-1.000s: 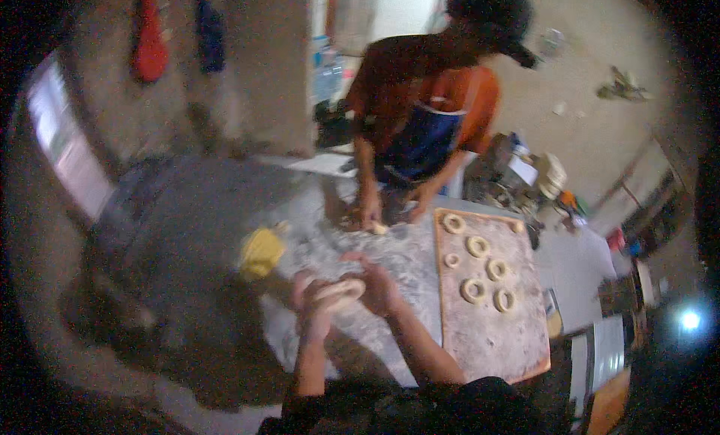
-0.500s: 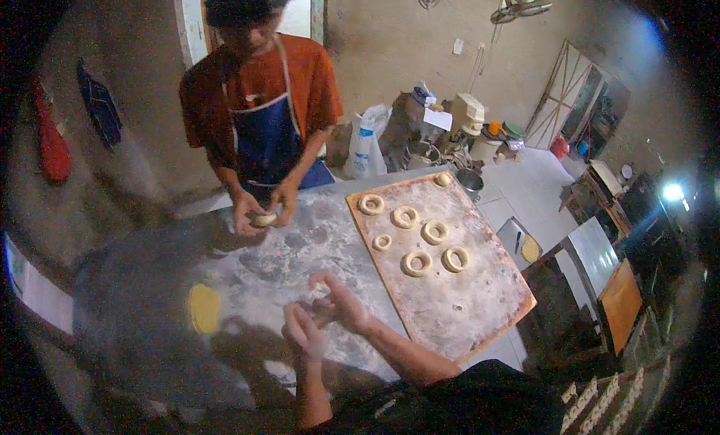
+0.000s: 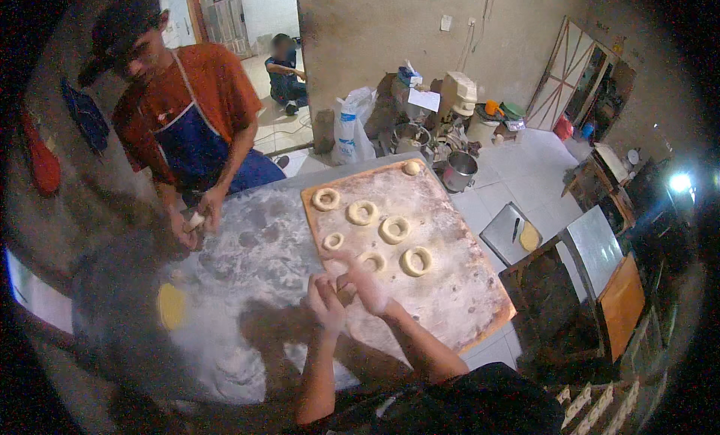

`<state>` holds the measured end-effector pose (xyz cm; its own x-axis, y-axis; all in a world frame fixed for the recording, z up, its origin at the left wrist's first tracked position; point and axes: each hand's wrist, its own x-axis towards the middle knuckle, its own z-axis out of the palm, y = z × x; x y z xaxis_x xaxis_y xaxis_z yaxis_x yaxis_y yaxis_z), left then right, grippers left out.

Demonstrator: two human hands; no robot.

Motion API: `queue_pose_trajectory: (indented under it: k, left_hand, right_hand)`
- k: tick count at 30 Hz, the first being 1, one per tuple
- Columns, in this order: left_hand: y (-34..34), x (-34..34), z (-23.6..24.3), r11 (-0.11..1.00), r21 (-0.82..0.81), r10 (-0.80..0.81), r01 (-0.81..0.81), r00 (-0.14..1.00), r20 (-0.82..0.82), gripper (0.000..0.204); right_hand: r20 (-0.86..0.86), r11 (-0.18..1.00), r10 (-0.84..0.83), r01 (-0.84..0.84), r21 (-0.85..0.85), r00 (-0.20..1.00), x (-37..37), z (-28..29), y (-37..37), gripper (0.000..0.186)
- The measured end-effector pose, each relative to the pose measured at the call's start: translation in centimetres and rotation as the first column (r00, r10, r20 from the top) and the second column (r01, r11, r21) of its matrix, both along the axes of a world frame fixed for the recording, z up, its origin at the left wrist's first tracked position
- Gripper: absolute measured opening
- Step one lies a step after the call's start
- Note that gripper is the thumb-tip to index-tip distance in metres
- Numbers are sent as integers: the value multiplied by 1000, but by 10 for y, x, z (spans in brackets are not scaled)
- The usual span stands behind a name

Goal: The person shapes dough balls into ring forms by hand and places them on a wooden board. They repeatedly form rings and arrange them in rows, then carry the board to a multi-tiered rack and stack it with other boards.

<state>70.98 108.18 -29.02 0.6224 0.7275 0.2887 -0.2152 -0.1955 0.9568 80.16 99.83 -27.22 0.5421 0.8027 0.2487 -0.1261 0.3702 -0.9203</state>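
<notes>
My left hand [image 3: 326,306] and my right hand [image 3: 365,286] are close together above the near left side of a floured wooden board [image 3: 465,292]. The left fingers are curled in; what they hold, if anything, is hidden. Motion smears the right hand. Pale dough rings lie on the board, among them a large ring [image 3: 417,271], another ring [image 3: 404,223] and a small ring [image 3: 333,248]. One ring [image 3: 373,271] is partly covered by my right hand. A round dough ball [image 3: 412,167] sits at the board's far edge.
Flour dusts the grey table [image 3: 247,217]. A flat yellow piece [image 3: 171,306] lies at its left. Across the table, a co-worker [image 3: 202,127] in an apron holds a pale dough piece [image 3: 196,220]. Another person [image 3: 283,75] sits in the doorway. A metal pot [image 3: 459,171] stands beyond the board.
My hands have moved from over the floured table to over the board's near left side. The view has swung right, and the doorway with a seated person now shows.
</notes>
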Motion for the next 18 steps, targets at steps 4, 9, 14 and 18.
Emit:
queue_pose_trajectory:
  k: [4,9,14,18]
  left_hand:
    - [-49,46,15,943,310,63,121,849,-525,31]
    - [-100,112,10,803,583,29,125,969,-247,27]
    - [-134,159,14,871,419,-174,255,959,-222,22]
    - [-147,180,30,931,190,-205,312,877,-435,23]
  right_hand:
    - [-247,927,265,-176,331,932,54,-1,-65,45]
    - [248,913,-119,204,-352,961,110,6,-126,38]
    - [174,910,-319,352,-219,932,147,8,-157,63]
    - [-264,950,-272,302,80,925,173,13,-176,64]
